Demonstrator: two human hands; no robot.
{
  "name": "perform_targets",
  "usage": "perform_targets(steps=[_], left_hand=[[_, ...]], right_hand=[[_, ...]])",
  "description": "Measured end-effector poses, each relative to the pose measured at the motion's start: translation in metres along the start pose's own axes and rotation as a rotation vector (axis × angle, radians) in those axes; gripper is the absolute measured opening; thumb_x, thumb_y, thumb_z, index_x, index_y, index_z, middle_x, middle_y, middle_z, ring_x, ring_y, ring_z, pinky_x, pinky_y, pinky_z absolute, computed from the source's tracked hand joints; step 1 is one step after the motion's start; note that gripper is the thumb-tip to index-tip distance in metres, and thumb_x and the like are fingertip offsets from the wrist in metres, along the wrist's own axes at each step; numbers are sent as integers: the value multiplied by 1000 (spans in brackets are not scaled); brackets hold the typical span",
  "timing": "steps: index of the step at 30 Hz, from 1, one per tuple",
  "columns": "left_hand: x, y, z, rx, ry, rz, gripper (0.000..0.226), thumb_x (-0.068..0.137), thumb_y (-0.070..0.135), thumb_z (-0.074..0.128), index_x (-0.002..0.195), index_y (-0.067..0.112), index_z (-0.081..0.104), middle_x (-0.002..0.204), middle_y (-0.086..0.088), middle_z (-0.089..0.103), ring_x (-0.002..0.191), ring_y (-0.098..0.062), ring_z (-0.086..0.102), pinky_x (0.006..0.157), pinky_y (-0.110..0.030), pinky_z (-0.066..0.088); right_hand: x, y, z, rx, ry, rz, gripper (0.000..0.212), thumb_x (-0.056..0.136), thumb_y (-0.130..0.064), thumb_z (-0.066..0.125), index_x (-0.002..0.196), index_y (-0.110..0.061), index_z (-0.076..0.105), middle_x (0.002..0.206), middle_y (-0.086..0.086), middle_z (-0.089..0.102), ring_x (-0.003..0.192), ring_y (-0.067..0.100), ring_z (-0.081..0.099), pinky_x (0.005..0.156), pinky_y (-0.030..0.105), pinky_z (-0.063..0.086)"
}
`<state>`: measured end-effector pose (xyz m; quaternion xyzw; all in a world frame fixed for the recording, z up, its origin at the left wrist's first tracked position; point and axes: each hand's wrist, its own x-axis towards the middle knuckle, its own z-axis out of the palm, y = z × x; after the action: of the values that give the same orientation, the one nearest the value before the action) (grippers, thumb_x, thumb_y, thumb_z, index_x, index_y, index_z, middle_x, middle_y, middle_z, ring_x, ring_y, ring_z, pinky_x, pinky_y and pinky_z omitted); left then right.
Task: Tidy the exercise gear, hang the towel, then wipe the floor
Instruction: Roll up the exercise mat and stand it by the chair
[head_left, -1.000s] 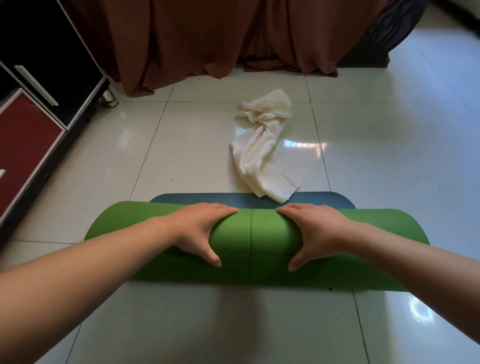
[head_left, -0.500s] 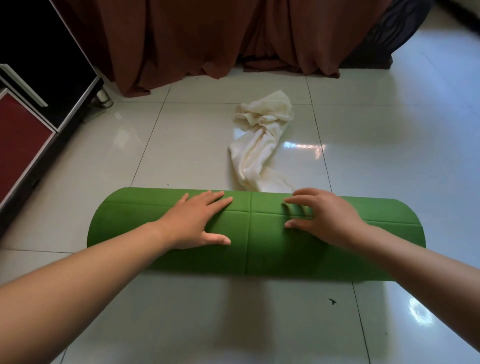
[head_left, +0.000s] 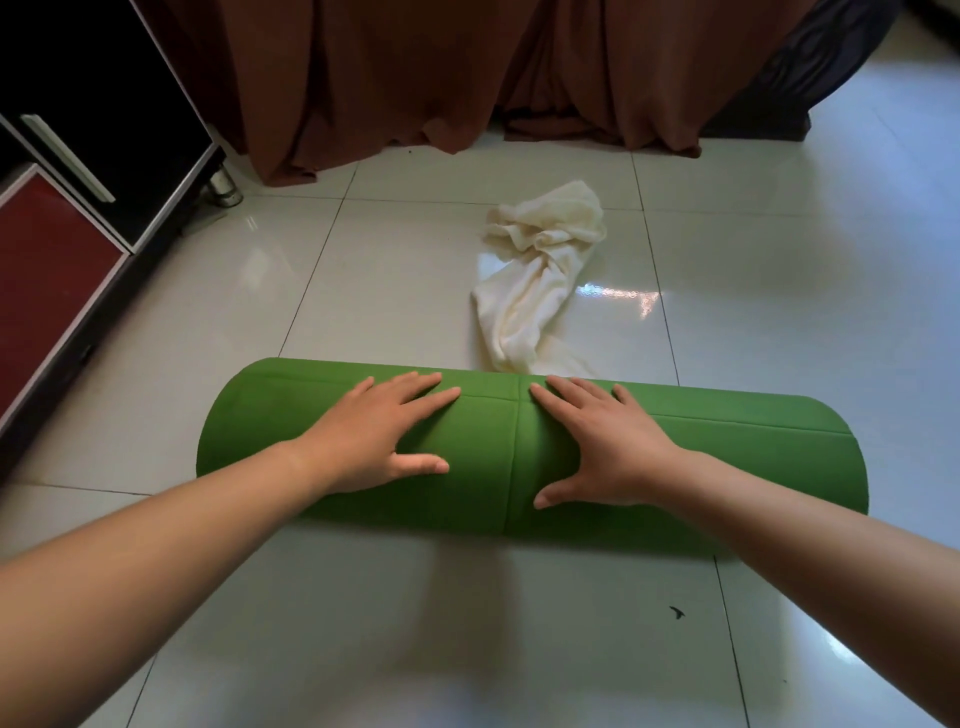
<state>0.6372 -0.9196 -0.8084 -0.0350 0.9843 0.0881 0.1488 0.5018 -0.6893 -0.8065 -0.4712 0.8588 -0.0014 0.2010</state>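
The room was dim with a greenish cast, daylight coming from the far right and flaring into white glare on the glossy floor (head_left: 727, 312) just right of the towel (head_left: 524, 312). A soft shadow pooled on the tiles nearest me below the mat (head_left: 493, 467). The cabinet (head_left: 104, 104) sank almost black, and the wide lens bowed the edges.

The glossy white tiled floor (head_left: 363, 291) carries a rolled green yoga mat (head_left: 493, 457). A crumpled cream towel (head_left: 535, 291) lies just beyond the mat, and a dark speck (head_left: 675, 613) lies on its near side.
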Motion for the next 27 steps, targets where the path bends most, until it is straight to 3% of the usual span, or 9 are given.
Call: perform_targets(steps=[7,13,22,27], left_hand=[[-14,-9,6,-4,-36,15,85,78,64,55,145,44,8,157,13,2,145,-9,2,116,-41,7],[-19,-15,-2,26,-54,-19,76,85,60,49,145,46,7,157,12,4,144,-10,6,115,-44,11],[-86,-91,19,-70,84,-265,67,87,61,43,145,43,13,157,9,11,144,-13,13,115,-45,20],[-114,-122,30,-347,251,-462,70,86,53,50,146,27,26,154,3,24,140,-16,24,115,-35,22]], right_hand=[[0,-37,5,-53,-46,-145,117,64,-62,72,149,-27,-1,158,-9,-8,145,22,-2,115,58,7],[33,-71,-2,-35,-37,-106,124,59,-65,73,149,-21,2,158,-3,3,144,24,6,114,56,13],[67,-105,-2,-11,-90,-120,132,49,-69,76,149,-24,3,157,-5,6,144,22,9,111,62,17],[70,-104,-1,1,-98,-101,132,48,-70,75,149,-27,2,158,-8,2,145,17,6,112,58,17]])
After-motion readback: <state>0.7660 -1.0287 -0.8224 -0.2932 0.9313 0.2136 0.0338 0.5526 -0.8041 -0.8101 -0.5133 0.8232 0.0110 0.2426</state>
